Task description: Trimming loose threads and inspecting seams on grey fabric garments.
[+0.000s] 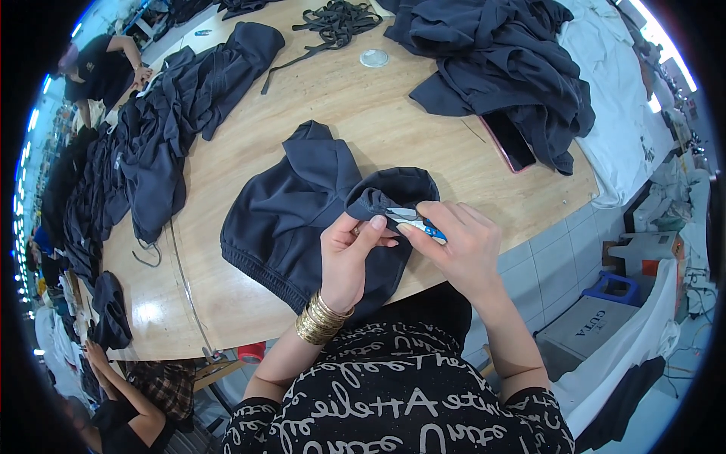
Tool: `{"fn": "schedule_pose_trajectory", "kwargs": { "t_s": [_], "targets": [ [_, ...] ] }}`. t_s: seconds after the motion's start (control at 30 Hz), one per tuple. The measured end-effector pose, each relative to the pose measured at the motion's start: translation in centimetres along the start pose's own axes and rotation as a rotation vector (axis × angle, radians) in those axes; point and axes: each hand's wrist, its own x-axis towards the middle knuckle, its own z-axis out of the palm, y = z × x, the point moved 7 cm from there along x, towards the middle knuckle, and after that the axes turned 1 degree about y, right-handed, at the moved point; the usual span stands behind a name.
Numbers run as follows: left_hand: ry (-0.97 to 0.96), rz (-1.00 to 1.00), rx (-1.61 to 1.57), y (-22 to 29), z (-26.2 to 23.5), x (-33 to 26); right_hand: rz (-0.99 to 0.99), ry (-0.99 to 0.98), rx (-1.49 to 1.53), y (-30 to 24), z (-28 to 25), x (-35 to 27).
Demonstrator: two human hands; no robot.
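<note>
A dark navy garment (283,208) with a gathered elastic band lies in front of me at the table's near edge. My left hand (350,246), with gold bangles at its wrist, pinches a gathered edge of the garment between thumb and fingers. In my right hand (465,246) are small thread snips (408,217) with blue handles. Their blades point left and touch the cloth beside my left thumb. Whether the blades are cutting a thread cannot be made out.
A pale wooden table (363,98) carries dark garments (499,60) at the far right and more garments (151,151) along the left. A phone (508,142), a round clear disc (373,58) and black straps (336,23) lie on it. Two other people work at the left.
</note>
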Motion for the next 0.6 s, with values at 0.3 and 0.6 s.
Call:
{"fn": "schedule_pose_trajectory", "kwargs": {
  "t_s": [0.3, 0.6],
  "targets": [
    [-0.006, -0.004, 0.000, 0.07, 0.06, -0.03, -0.005, -0.004, 0.013, 0.04, 0.03, 0.07],
    [0.020, -0.030, -0.064, -0.08, -0.07, -0.12, -0.015, 0.041, 0.029, -0.21, -0.07, 0.10]
  ]
}}
